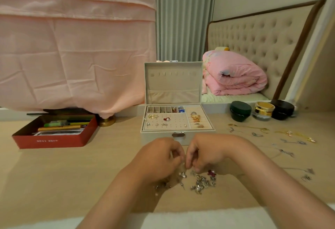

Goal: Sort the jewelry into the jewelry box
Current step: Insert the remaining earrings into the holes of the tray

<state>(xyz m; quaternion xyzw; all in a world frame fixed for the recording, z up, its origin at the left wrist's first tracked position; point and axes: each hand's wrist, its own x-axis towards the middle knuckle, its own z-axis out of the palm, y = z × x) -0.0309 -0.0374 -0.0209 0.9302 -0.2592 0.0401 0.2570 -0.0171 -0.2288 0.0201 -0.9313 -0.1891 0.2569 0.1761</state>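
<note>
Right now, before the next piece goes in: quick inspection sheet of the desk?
Surface: light wood desk.
Job's things: jewelry box open, earrings and rings in its tray; loose pile in front of it; chains spread on the right.
Clutter: red tin of pens, left; three jars, right rear.
Hands: left hand and right hand both seem to pinch a small piece above the pile.
Cables: nothing seen.
Surroundings: pink cloth, grey-green curtain, bed with folded pink quilt.

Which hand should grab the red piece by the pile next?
Right, probably. The right hand is right beside the red piece, nearly touching it. The left hand sits across the pile, farther off. Both hands seem to pinch a small earring, so one must let go first.
</note>
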